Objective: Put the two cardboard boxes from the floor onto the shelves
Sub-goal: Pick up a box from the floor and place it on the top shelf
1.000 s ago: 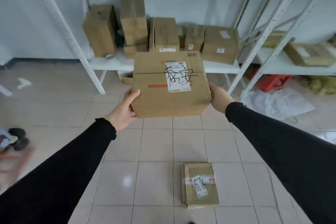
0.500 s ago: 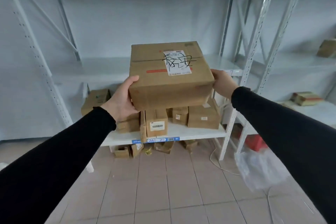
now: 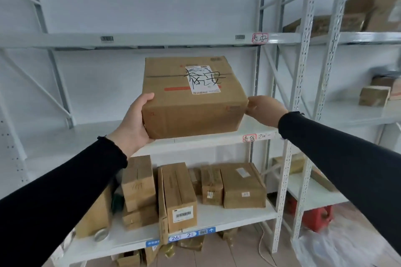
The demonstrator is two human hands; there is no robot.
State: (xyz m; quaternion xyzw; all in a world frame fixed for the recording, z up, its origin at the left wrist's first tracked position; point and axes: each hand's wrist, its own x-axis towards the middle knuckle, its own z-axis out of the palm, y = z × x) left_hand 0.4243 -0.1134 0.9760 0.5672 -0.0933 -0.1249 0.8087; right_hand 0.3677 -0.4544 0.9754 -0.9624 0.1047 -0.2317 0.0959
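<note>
A brown cardboard box [image 3: 191,102] with a white label and black handwriting on top is held level in front of the white middle shelf [image 3: 208,140]. Its near bottom edge sits at the height of the shelf's front lip. My left hand [image 3: 135,123] grips the box's near left corner from the side and underneath. My right hand [image 3: 263,110] presses against its right side near the front corner. The second, smaller box from the floor is out of view.
White metal shelving fills the view. The lower shelf [image 3: 238,219] carries several cardboard boxes [image 3: 240,184]. A right-hand rack [image 3: 303,97] holds more boxes [image 3: 374,95]. A red crate [image 3: 316,217] and a clear plastic sheet [image 3: 338,249] lie on the floor at the right.
The box rose from waist height over the floor to the middle shelf level. My view swung up from the floor, and the small box on the tiles left the frame.
</note>
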